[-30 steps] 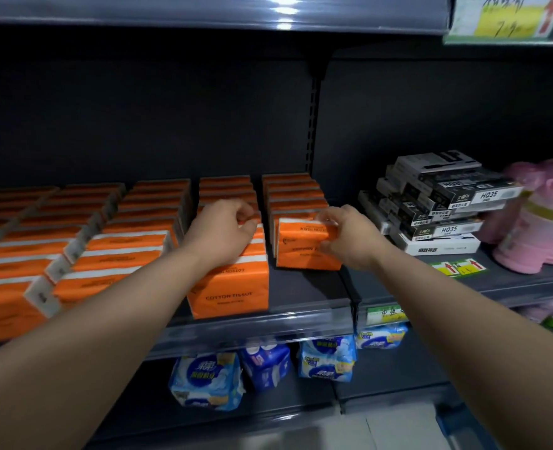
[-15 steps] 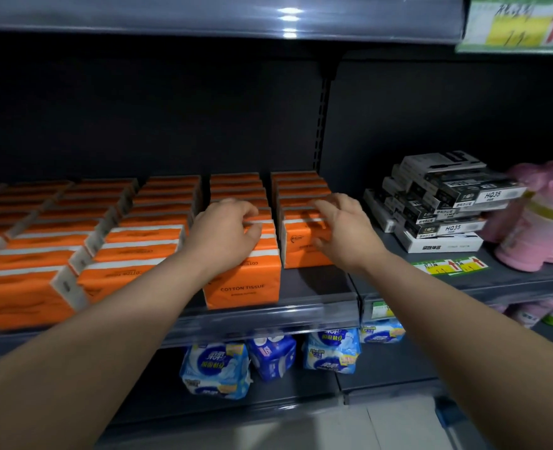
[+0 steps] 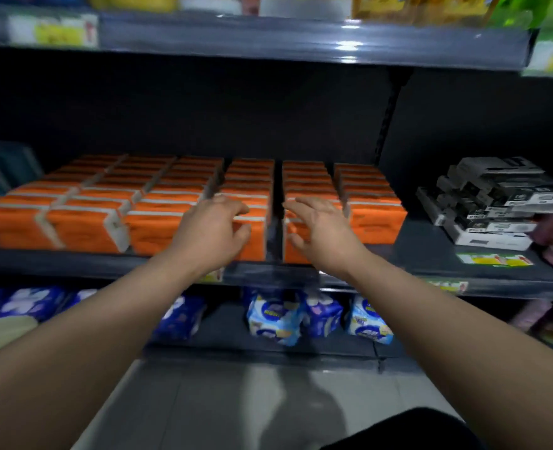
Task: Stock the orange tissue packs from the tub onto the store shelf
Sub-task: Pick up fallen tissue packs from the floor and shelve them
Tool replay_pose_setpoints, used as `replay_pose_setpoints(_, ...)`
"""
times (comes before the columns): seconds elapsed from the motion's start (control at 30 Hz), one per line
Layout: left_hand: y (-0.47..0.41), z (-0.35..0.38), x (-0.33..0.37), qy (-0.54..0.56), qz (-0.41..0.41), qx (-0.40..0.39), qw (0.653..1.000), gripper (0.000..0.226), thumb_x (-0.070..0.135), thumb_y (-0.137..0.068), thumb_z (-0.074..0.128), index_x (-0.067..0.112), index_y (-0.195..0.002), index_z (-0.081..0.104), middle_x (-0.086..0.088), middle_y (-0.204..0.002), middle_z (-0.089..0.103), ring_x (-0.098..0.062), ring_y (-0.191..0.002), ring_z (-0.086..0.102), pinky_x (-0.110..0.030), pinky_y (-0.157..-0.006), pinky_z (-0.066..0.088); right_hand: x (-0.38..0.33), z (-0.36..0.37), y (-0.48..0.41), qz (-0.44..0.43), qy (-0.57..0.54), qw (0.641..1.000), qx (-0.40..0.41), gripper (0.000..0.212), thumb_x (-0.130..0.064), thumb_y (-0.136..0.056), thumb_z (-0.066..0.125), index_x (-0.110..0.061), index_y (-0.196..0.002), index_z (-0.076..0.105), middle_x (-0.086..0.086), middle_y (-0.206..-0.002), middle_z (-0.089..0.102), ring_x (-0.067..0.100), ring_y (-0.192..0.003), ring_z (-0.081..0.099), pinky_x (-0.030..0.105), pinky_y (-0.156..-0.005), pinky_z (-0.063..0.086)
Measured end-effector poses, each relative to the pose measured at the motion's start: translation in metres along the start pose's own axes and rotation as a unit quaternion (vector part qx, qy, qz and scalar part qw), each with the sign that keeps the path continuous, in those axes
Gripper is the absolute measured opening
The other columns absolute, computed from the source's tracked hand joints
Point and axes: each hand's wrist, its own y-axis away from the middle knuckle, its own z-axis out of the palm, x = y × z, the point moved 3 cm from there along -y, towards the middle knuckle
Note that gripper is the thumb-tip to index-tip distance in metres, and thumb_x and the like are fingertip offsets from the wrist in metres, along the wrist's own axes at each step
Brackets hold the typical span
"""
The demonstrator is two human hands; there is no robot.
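Left hand (image 3: 211, 227) and right hand (image 3: 322, 230) outstretched, fingers loosely spread

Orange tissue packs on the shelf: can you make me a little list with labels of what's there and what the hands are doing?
orange tissue packs: neat rows filling the middle shelf
left hand: at one row's front pack; too blurry to tell if gripping
right hand: fingers spread, by the next row's front pack
black-and-white boxes: stacked on the right
blue packs: on the shelf below
tub: not in view
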Motion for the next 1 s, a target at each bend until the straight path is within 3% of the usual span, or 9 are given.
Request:
replay_pose_setpoints(0.33,0.148,-0.010,-0.116,-0.014,-0.147,-0.066,0.987,0.036,0.036,-0.085,0.054,0.019,-0.116,0.064,-0.006,-0.115,0.063,-0.029,-0.109,0.056,-0.039,-0.092,0.046,-0.134,0.101,0.039,-0.053,-0.082,0.988,-0.116,0.054,-0.019,-0.085,0.062,-0.016,-0.137,0.047,0.013,-0.143,0.044,0.028,-0.133,0.038,0.033,-0.112,0.025)
replay_pose_setpoints(0.47,0.202,0.005,-0.153,-0.012,-0.189,-0.083,0.978,0.042,0.039,-0.078,0.048,0.019,-0.108,0.067,-0.010,-0.107,0.067,-0.032,-0.102,0.061,-0.040,-0.086,0.050,-0.166,0.146,0.054,-0.052,-0.095,0.981,-0.163,0.053,-0.019,-0.085,0.061,-0.015,-0.136,0.049,0.013,-0.143,0.044,0.028,-0.133,0.038,0.030,-0.113,0.022)
replay_pose_setpoints(0.57,0.236,0.022,-0.173,-0.002,-0.213,-0.121,0.969,0.039,0.036,-0.078,0.052,0.015,-0.106,0.068,-0.012,-0.105,0.066,-0.032,-0.101,0.062,-0.040,-0.084,0.051,-0.181,0.177,0.066,-0.045,-0.112,0.975,-0.188,0.051,-0.017,-0.084,0.062,-0.014,-0.133,0.052,0.012,-0.138,0.050,0.028,-0.130,0.041,0.031,-0.110,0.026)
replay_pose_setpoints(0.67,0.267,0.050,-0.192,0.003,-0.236,-0.170,0.957,0.043,0.042,-0.078,0.042,0.014,-0.099,0.067,-0.011,-0.104,0.065,-0.031,-0.099,0.061,-0.038,-0.080,0.052,-0.191,0.209,0.081,-0.041,-0.121,0.966,-0.224,0.051,-0.013,-0.084,0.061,-0.012,-0.133,0.052,0.010,-0.135,0.052,0.028,-0.128,0.043,0.028,-0.106,0.026)
replay_pose_setpoints(0.83,0.318,0.103,-0.213,0.076,-0.315,-0.231,0.917,0.039,0.027,-0.091,0.056,0.010,-0.126,0.058,-0.012,-0.125,0.058,-0.025,-0.110,0.058,-0.027,-0.090,0.043,-0.196,0.260,0.107,-0.026,-0.121,0.947,-0.296,0.051,-0.020,-0.090,0.057,-0.018,-0.139,0.044,0.005,-0.141,0.047,0.023,-0.132,0.038,0.027,-0.108,0.025)
replay_pose_setpoints(1.0,0.361,0.145,-0.225,0.091,-0.366,-0.283,0.882,0.041,0.028,-0.090,0.058,0.013,-0.128,0.056,-0.009,-0.124,0.058,-0.024,-0.112,0.057,-0.032,-0.095,0.045,-0.200,0.306,0.134,0.012,-0.129,0.926,-0.356,0.052,-0.023,-0.092,0.054,-0.021,-0.142,0.040,0.004,-0.147,0.040,0.019,-0.138,0.030,0.028,-0.114,0.022)
